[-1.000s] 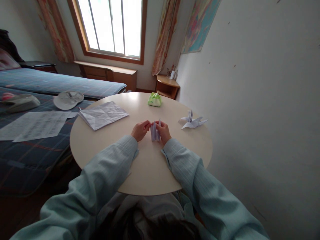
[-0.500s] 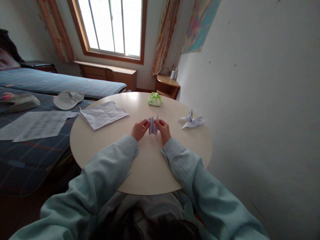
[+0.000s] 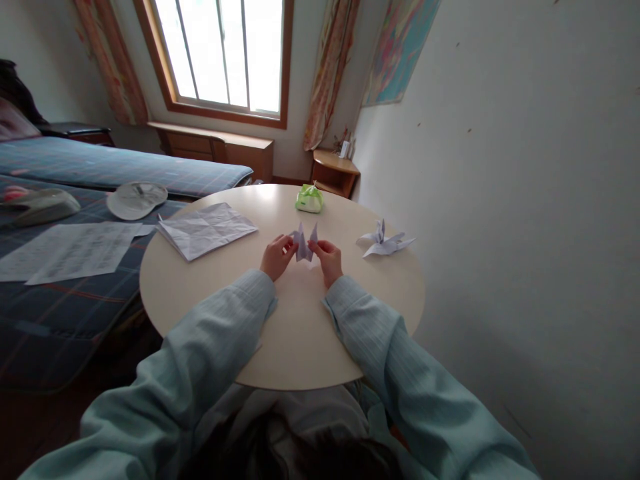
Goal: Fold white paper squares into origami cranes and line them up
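Observation:
Over the middle of the round table (image 3: 305,347), a small folded piece of white paper (image 3: 305,251) is held between my hands, two pointed flaps standing up from it. My left hand (image 3: 278,257) pinches its left side with thumb and fingers. On the other side, my right hand (image 3: 327,259) pinches the right flap. To the right lies a folded paper crane (image 3: 384,244), its wings spread. A larger creased sheet of paper (image 3: 210,228) rests at the table's left edge.
A green tissue pack (image 3: 309,199) sits at the table's far edge. On the bed to the left are printed sheets (image 3: 75,252) and a pale cap (image 3: 137,201). A white wall (image 3: 525,233) stands close along the right side.
The folded paper has tilted and opened a little, its two points now leaning apart. My hands have shifted only slightly and keep their pinch on it.

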The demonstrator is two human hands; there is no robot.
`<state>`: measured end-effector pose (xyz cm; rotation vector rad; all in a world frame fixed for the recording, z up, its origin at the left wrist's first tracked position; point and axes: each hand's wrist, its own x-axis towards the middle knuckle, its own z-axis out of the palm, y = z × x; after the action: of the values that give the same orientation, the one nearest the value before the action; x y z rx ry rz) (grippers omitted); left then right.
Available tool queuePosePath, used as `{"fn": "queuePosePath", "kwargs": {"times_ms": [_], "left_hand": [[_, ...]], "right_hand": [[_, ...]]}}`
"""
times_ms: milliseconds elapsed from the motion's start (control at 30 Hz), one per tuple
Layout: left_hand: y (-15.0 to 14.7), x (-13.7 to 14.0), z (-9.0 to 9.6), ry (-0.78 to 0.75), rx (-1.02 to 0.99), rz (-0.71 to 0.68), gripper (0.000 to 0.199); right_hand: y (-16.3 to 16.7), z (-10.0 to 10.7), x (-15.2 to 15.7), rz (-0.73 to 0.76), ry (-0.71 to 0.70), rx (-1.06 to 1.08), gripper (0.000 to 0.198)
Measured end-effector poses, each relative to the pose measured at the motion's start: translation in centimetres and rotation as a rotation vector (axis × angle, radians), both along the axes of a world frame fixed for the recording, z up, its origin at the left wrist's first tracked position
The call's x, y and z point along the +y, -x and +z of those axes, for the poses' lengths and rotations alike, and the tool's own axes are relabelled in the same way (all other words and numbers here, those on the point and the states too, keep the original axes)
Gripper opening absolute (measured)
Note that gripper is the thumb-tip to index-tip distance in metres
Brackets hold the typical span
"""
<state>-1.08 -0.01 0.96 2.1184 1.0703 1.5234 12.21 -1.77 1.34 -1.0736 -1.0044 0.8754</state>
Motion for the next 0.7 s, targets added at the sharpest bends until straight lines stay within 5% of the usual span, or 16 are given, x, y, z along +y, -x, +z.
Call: {"fn": "queuePosePath", "kwargs": {"times_ms": [367,700], "left_hand": [[-0.1,1.2,-0.4,0.442,-0.615,-0.101,0.015],[-0.2,1.0,-0.5,0.612,-0.921,-0.187,0.026]], "right_hand": [[0.1,-0.3,0.4,0.033,-0.039,0.062,0.021],[0.3,0.0,0.0,0.055,-0.033,0.11,0.022]]}}
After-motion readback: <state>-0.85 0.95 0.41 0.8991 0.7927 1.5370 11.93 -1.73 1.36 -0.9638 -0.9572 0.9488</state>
